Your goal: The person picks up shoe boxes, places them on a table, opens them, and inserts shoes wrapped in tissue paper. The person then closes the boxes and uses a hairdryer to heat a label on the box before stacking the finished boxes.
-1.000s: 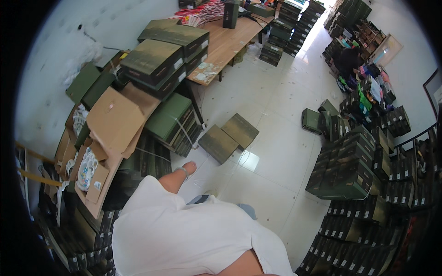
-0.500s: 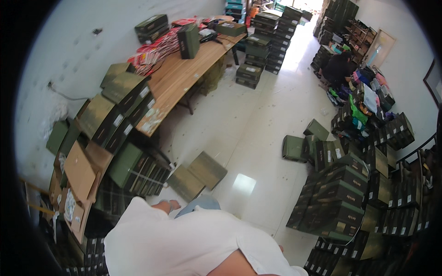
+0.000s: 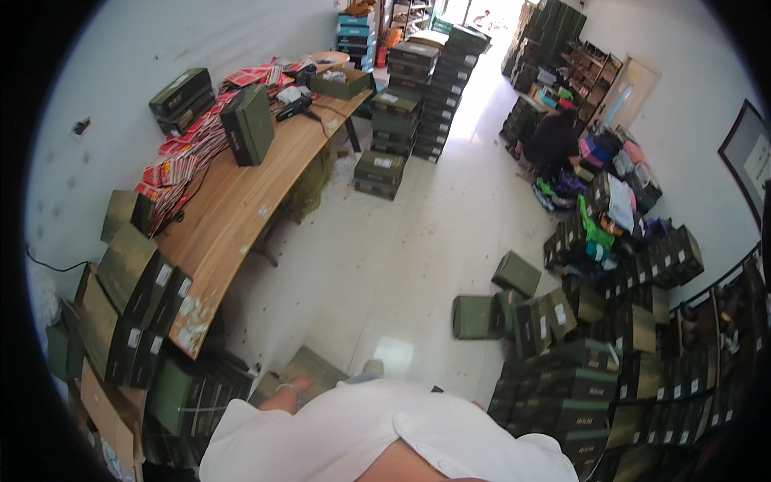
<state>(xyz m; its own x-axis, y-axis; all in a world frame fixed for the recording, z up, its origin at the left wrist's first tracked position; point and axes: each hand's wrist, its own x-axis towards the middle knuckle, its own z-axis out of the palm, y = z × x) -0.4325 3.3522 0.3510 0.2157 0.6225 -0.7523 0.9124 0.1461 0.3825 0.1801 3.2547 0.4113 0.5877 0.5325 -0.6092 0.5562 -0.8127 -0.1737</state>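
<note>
My left hand (image 3: 295,385) hangs low beside the white shirt (image 3: 345,410), and only part of it shows. Its fingers are too small and unclear to read. Below it on the floor lie flat green cardboard boxes (image 3: 315,366); whether the hand touches them cannot be made out. Of my right hand (image 3: 479,405) just a sliver of skin shows past the shirt's right side, its fingers hidden. A small dark object (image 3: 436,390) peeks over the shirt's edge, its kind unclear.
A long wooden table (image 3: 233,217) on the left carries red printed papers (image 3: 181,157), a green shoebox (image 3: 247,124) and a black heat gun (image 3: 294,108). Shoebox stacks (image 3: 385,136) line the aisle. Strapped boxes (image 3: 562,394) stand right. Another person (image 3: 550,140) crouches near clothing piles.
My view has shifted forward and nearer the table, so the floor boxes sit lower, partly behind my shirt. My left hand remains low at my side; a sliver of my right hand still shows.
</note>
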